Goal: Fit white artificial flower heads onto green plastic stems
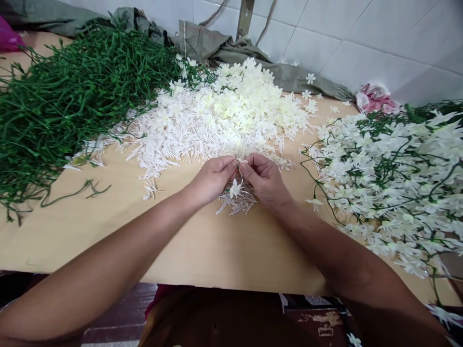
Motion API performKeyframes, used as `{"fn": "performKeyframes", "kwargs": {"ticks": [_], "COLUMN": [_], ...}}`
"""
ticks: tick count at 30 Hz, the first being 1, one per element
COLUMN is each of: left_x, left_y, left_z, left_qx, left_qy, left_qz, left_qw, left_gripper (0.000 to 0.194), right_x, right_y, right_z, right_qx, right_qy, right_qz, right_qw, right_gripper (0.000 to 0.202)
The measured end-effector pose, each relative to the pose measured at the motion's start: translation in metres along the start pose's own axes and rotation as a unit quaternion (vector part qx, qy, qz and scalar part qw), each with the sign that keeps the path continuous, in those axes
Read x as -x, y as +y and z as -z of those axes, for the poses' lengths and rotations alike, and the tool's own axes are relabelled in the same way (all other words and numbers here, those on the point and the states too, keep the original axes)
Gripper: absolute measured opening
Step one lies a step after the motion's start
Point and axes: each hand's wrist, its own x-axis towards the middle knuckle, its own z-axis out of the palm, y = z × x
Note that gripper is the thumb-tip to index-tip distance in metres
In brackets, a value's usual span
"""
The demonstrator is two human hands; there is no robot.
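My left hand (216, 179) and my right hand (266, 179) meet over the middle of the table, fingertips pinched together. Between them shows a bit of green and white, seemingly an artificial flower stem with a small blossom piece; the fingers hide most of it. Just below the fingertips is a white artificial flower (236, 188), over a small bunch of thin white flower pieces (241, 203). Beyond my hands lies a heap of loose white petals (249, 103), with spiky white pieces (162, 132) along its near left side.
A big pile of green plastic stems (79, 91) covers the left. At right are stems bearing white flowers (394, 178), some over the table edge. Grey cloth (307, 79) runs along the tiled wall (347, 38). A red-and-white bag (376, 98) sits at the back right.
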Motion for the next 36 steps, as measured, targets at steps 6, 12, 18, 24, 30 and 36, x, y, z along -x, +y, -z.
{"fn": "performKeyframes", "kwargs": {"ticks": [6,12,18,24,30,36], "left_x": [-0.002,-0.003,-0.002,-0.004,-0.006,-0.007], "left_y": [-0.007,-0.008,0.004,0.004,0.000,0.000], "left_z": [-0.001,-0.001,-0.002,0.002,0.009,0.004], "left_qx": [-0.080,-0.121,-0.087,-0.073,-0.106,-0.040], "left_qy": [0.005,0.012,0.014,0.014,0.003,0.010], "left_qz": [-0.028,-0.047,-0.023,-0.027,-0.035,0.007], "left_qw": [0.996,0.991,0.996,0.997,0.994,0.999], "left_gripper": [0.035,0.036,0.035,0.036,0.036,0.034], "right_x": [0.000,0.001,-0.003,-0.007,-0.009,-0.009], "right_y": [0.003,0.005,0.002,-0.007,-0.005,0.003], "right_z": [-0.001,-0.004,-0.001,0.006,0.010,0.009], "right_qx": [-0.036,-0.038,-0.053,-0.046,0.026,0.045], "right_qy": [0.005,0.015,0.004,-0.030,-0.040,-0.013], "right_qz": [-0.015,-0.044,-0.041,-0.045,-0.023,-0.008], "right_qw": [0.999,0.998,0.998,0.997,0.999,0.999], "right_gripper": [0.039,0.040,0.040,0.044,0.044,0.045]}}
